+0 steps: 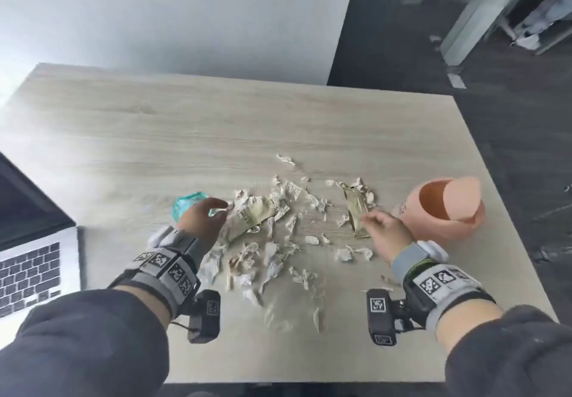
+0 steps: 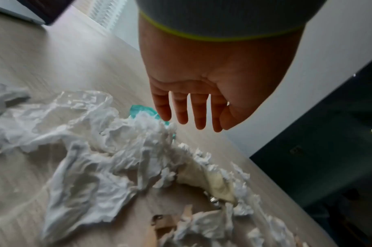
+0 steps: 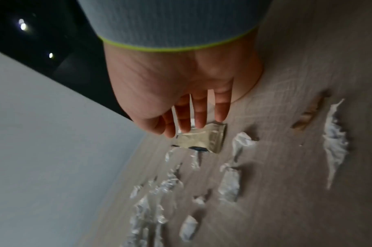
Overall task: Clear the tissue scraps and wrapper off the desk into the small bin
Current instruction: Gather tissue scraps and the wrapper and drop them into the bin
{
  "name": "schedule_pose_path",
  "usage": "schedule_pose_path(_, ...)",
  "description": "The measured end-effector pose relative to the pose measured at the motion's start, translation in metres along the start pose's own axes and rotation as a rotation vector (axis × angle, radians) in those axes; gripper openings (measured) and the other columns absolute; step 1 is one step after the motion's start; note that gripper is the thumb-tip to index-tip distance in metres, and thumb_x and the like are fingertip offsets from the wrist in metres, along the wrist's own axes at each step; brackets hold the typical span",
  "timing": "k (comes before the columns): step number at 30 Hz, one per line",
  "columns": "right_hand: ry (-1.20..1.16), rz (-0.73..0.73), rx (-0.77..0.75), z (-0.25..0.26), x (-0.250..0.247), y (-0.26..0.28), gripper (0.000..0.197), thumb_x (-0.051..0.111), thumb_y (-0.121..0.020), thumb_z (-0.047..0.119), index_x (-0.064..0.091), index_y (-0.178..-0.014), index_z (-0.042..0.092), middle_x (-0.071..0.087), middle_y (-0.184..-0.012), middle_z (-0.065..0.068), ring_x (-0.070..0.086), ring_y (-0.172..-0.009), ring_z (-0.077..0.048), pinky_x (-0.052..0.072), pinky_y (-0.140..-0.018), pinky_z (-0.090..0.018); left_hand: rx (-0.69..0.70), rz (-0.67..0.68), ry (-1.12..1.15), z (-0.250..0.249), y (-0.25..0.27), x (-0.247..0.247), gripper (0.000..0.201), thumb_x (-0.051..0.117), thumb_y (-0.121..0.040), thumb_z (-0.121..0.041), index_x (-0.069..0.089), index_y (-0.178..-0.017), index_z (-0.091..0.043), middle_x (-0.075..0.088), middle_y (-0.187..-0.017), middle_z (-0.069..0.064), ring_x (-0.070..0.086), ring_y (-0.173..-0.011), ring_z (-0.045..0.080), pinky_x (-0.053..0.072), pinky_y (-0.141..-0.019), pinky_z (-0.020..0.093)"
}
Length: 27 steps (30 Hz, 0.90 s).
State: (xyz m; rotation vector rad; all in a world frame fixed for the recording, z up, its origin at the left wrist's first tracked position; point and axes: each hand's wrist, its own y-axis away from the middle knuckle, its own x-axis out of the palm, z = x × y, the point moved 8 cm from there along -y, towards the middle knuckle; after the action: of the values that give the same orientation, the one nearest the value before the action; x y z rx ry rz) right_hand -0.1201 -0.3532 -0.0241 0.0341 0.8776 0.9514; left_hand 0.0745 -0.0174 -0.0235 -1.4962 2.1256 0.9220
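Torn white tissue scraps (image 1: 266,260) (image 2: 117,150) (image 3: 334,142) lie scattered over the middle of the wooden desk (image 1: 185,124). A wide yellowish wrapper (image 1: 250,217) (image 2: 212,182) sits in the pile, and a narrow wrapper (image 1: 356,208) (image 3: 204,140) lies further right. The small pink bin (image 1: 433,229) with a tilted swing lid stands at the right. My left hand (image 1: 213,211) (image 2: 191,117) hovers with straight fingers over the pile's left edge, beside a crumpled teal plastic piece (image 1: 185,206) (image 2: 141,109). My right hand (image 1: 379,221) (image 3: 193,123) holds nothing, its fingertips just above the narrow wrapper.
An open laptop (image 1: 28,260) sits at the desk's left edge. The bin stands close to the desk's right edge, with dark floor beyond. The far half of the desk shows bare wood.
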Motion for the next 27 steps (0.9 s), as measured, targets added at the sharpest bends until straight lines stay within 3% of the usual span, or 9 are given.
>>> schedule_pose_path(2,0.125,-0.015,-0.016,-0.002,0.007,-0.006,0.026,0.048,-0.096,0.022,0.066,-0.115,0.024,0.066,-0.119,0.001,0.059,-0.084,-0.016,0.041,-0.066,-0.025,0.083,0.015,-0.177,0.002,-0.01,0.008,0.037,0.06,-0.091,-0.016,0.066,-0.125,-0.026,0.061,-0.137,0.0,0.062,-0.114,0.026,0.05,-0.096,0.038)
schedule_pose_path(4,0.188,-0.001,-0.051,-0.007,0.017,-0.016,0.038,0.045,-0.093,0.011,0.062,-0.126,0.022,0.055,-0.137,0.001,0.059,-0.098,-0.015,0.045,-0.08,-0.024,0.189,0.098,-0.379,0.004,-0.015,0.026,0.054,0.054,-0.09,-0.012,0.054,-0.136,-0.038,0.044,-0.153,-0.013,0.043,-0.14,0.023,0.035,-0.113,0.048)
schedule_pose_path(7,0.292,0.0,-0.073,-0.007,0.023,-0.039,0.06,0.043,-0.086,-0.001,0.05,-0.14,0.024,0.031,-0.159,0.002,0.032,-0.144,-0.017,0.029,-0.116,-0.03,0.293,0.311,-0.597,-0.001,-0.017,0.06,0.085,0.043,-0.086,0.003,0.026,-0.149,-0.053,0.01,-0.159,-0.029,0.007,-0.153,0.011,0.012,-0.12,0.053)
schedule_pose_path(9,0.367,0.029,-0.083,-0.001,0.026,-0.062,0.074,0.044,-0.083,-0.006,0.038,-0.148,0.029,0.016,-0.164,0.001,0.021,-0.149,-0.022,0.024,-0.119,-0.034,0.361,0.441,-0.738,-0.002,-0.021,0.082,0.095,0.042,-0.086,0.006,0.009,-0.149,-0.057,-0.005,-0.162,-0.028,-0.003,-0.153,0.011,0.009,-0.12,0.054)
schedule_pose_path(12,0.492,0.134,-0.089,0.002,0.035,-0.081,0.087,0.051,-0.081,-0.003,0.022,-0.152,0.039,-0.003,-0.166,0.003,0.008,-0.152,-0.026,0.015,-0.123,-0.038,0.413,0.5,-0.824,0.006,-0.023,0.093,0.102,0.047,-0.087,0.003,-0.003,-0.145,-0.064,-0.004,-0.163,-0.029,0.005,-0.152,0.016,0.02,-0.119,0.055)
schedule_pose_path(17,0.613,0.225,-0.016,-0.03,0.053,-0.08,0.083,0.056,-0.081,0.018,0.02,-0.149,0.05,0.003,-0.165,0.012,0.007,-0.15,-0.028,0.011,-0.122,-0.045,0.468,0.354,-0.792,0.011,-0.029,0.095,0.091,0.057,-0.089,-0.003,0.015,-0.144,-0.062,0.029,-0.155,-0.026,0.035,-0.136,0.023,0.053,-0.091,0.044)
schedule_pose_path(22,0.546,0.056,-0.319,-0.024,0.06,-0.057,0.051,0.062,-0.081,0.018,0.059,-0.129,0.035,0.048,-0.136,0.002,0.047,-0.123,-0.024,0.038,-0.1,-0.034,0.432,0.256,-0.632,0.014,-0.025,0.09,0.047,0.054,-0.098,-0.019,0.05,-0.136,-0.046,0.048,-0.135,-0.012,0.056,-0.108,0.02,0.052,-0.076,0.033)
schedule_pose_path(24,0.389,0.043,-0.313,-0.027,0.06,-0.053,0.039,0.065,-0.08,0.01,0.07,-0.116,0.025,0.055,-0.12,-0.001,0.055,-0.109,-0.023,0.043,-0.088,-0.029,0.431,0.206,-0.559,0.013,-0.022,0.085,0.036,0.058,-0.096,-0.02,0.064,-0.127,-0.038,0.057,-0.123,-0.007,0.06,-0.097,0.02,0.047,-0.072,0.031)
schedule_pose_path(27,0.256,0.038,-0.184,-0.032,0.051,-0.052,0.027,0.065,-0.085,0.014,0.07,-0.107,0.029,0.063,-0.111,0.004,0.062,-0.085,-0.015,0.044,-0.071,-0.022,0.435,0.146,-0.439,0.009,-0.014,0.076,0.019,0.067,-0.091,-0.021,0.077,-0.107,-0.025,0.067,-0.106,-0.003,0.064,-0.087,0.021,0.049,-0.072,0.033)
